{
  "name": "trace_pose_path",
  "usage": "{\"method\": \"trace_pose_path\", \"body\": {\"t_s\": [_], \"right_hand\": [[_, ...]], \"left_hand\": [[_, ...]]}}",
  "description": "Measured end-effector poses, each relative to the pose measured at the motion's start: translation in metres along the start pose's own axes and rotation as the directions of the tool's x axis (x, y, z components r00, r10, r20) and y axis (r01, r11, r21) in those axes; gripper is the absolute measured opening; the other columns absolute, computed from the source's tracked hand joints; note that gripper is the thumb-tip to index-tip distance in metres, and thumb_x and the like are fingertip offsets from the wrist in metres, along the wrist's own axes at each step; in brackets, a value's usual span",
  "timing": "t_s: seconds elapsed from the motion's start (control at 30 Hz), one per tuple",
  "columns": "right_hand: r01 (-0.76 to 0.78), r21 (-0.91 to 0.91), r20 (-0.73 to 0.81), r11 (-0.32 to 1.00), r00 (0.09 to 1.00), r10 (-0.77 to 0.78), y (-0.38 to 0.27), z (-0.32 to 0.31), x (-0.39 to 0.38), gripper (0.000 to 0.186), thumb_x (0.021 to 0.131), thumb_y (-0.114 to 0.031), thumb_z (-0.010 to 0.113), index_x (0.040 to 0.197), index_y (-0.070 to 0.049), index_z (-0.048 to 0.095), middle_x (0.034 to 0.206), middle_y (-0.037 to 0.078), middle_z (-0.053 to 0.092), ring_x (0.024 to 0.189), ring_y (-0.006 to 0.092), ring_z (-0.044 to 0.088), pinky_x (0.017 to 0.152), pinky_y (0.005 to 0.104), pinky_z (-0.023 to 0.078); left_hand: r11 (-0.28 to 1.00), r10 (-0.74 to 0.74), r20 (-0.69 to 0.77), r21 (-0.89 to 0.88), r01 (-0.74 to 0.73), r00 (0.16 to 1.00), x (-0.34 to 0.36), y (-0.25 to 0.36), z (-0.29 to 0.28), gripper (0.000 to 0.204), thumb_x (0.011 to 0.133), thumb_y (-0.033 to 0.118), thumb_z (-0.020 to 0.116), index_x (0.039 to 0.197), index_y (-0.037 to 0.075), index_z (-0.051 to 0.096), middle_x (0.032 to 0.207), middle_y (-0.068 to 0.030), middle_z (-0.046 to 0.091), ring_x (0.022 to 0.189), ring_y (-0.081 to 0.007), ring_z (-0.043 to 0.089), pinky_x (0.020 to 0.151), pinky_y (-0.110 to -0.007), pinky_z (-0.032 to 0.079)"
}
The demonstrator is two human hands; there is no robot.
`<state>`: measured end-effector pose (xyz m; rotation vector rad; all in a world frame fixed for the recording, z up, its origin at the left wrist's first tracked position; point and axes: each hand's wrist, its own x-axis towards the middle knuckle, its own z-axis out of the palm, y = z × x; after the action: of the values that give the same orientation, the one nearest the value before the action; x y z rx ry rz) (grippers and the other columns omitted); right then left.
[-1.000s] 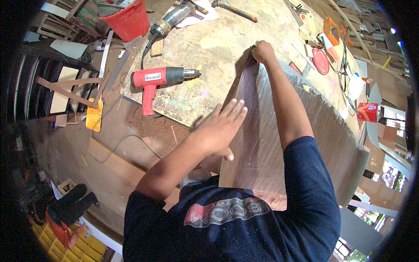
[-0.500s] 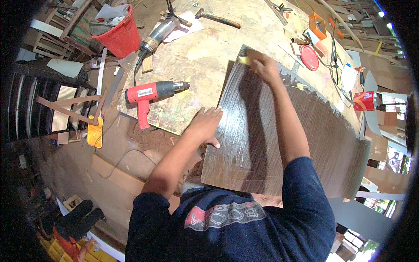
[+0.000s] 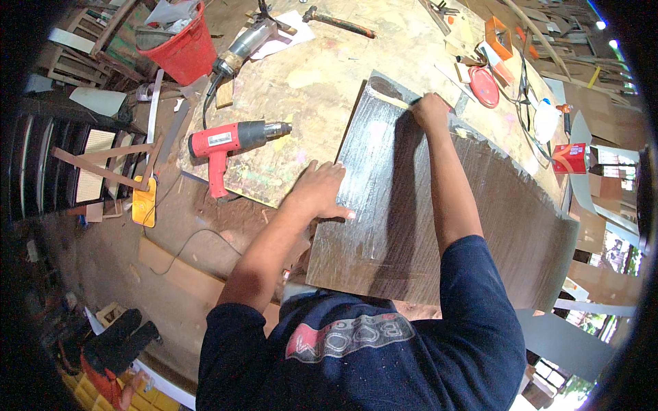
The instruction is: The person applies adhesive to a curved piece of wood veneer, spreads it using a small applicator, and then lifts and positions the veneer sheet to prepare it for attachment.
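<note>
Well, the left hand [image 3: 320,190] lies splayed at a brown sheet [image 3: 367,236] (stained workbench [image 3: 315,75], cluttered workshop [image 3: 195,216]); right hand [image 3: 430,114], grip unclear.

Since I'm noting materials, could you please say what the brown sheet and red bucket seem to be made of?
Brown sheet: perhaps laminate or veneer, semi-gloss, given its streaked grain and bright glare.
Red bucket: probably plastic, fairly smooth, given its even colour.

2 own hands [image 3: 321,190] [image 3: 430,113], 1 wd-grain sht [image 3: 367,250], 1 hammer [image 3: 343,26]
</note>
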<state>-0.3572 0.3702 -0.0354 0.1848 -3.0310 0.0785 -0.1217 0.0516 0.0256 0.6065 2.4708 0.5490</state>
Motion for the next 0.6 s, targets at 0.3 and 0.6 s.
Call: {"method": "trace_pose_path", "body": {"t_s": [0.3,0.6], "right_hand": [[0.219,-0.017,0.089,0.976,0.972,-0.217,-0.128,-0.009,0.037,0.021,0.084,-0.023,0.065,0.088,-0.007,0.078,0.092,0.019,0.076,0.087,0.0364,0.075,0.074,0.0462,0.061],[0.568,0.065,0.274,0.820,0.780,-0.562,-0.098,-0.026,0.048,0.020,0.083,-0.026,0.071,0.099,-0.033,0.082,0.089,0.004,0.077,0.096,0.0250,0.073,0.117,0.0574,0.032]], "left_hand": [[0.998,-0.052,-0.005,0.046,0.052,0.999,-0.002,0.004,0.003,0.116,0.072,0.072,0.076,0.152,-0.005,0.041,0.161,-0.0228,0.040,0.150,-0.0373,0.036,0.125,-0.054,0.021],[0.996,-0.077,0.003,0.053,0.077,0.997,-0.003,0.009,0.007,0.116,0.073,0.070,0.077,0.153,-0.005,0.040,0.162,-0.0227,0.037,0.150,-0.0382,0.035,0.125,-0.054,0.021]]}}
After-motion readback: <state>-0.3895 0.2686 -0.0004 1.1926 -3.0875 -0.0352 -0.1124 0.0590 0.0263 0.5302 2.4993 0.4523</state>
